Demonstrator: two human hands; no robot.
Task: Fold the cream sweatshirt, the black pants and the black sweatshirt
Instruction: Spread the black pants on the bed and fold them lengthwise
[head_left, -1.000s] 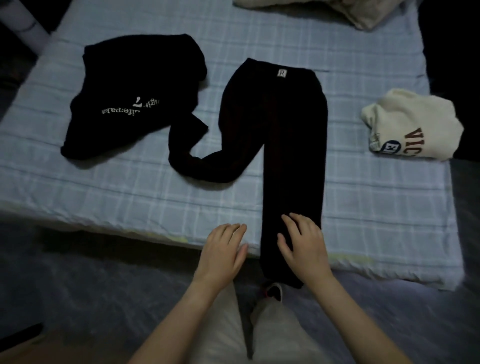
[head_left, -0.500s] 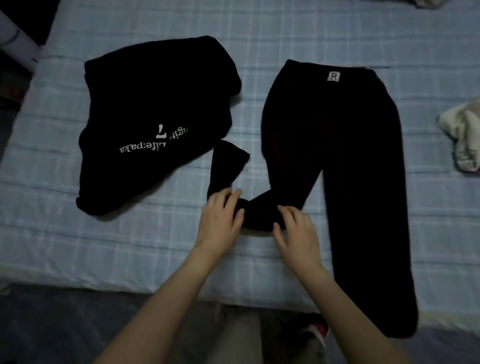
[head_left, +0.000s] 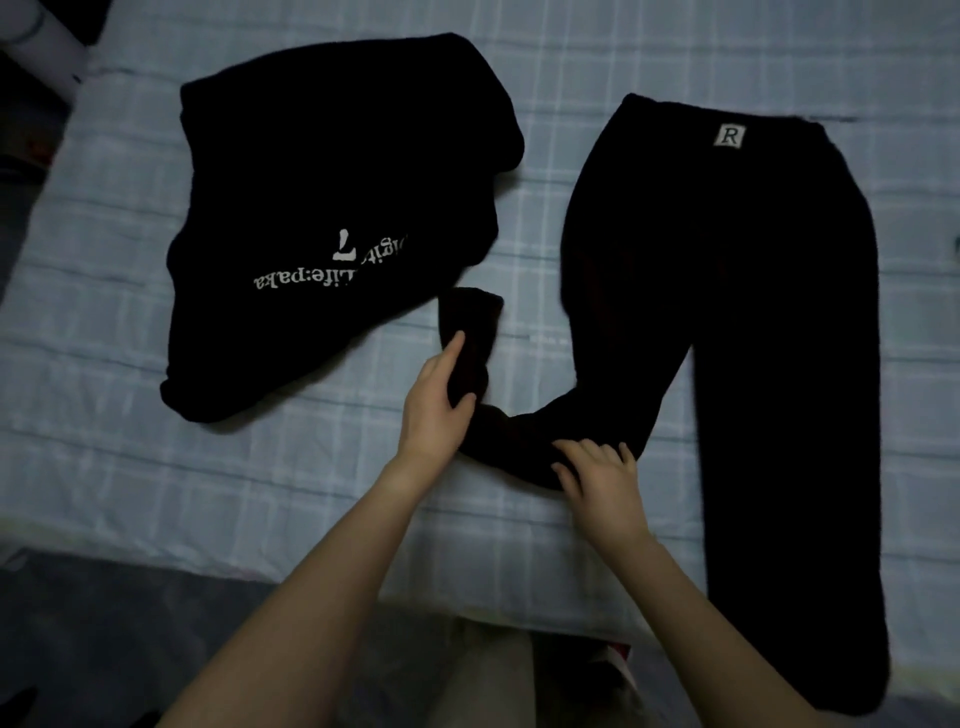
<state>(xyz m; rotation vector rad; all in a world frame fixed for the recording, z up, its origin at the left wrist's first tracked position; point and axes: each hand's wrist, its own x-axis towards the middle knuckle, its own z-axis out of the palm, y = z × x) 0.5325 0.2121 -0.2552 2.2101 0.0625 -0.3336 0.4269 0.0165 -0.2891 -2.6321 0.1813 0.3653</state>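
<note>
Dim room. Bed (head_left: 130, 467) with a pale blue check sheet fills most of the frame, and dark floor (head_left: 104, 623) runs along the lower edge.

Pants (head_left: 753, 312) lie flat right of centre, waist at top. The straight leg (head_left: 789, 467) runs down to lower right, past the bed edge. The bent leg (head_left: 545, 441) hooks left at the knee, then turns up-frame. Its cuff (head_left: 470, 306) is just beside the black sweatshirt (head_left: 322, 182), upper left, print upside down.

Left hand (head_left: 434, 410): thumb and forefinger pinch the hooked end below the cuff. Right hand (head_left: 602, 483): fingers spread, tips resting on the bend, no pinch visible.

Judgement: the bent leg must swing right to lie along the straight one. The left hand is nearer the cuff, so it should lead.

Cream sweatshirt is out of frame. Black on black hides creases, and the white patch (head_left: 730, 136) is the only waist detail visible.
</note>
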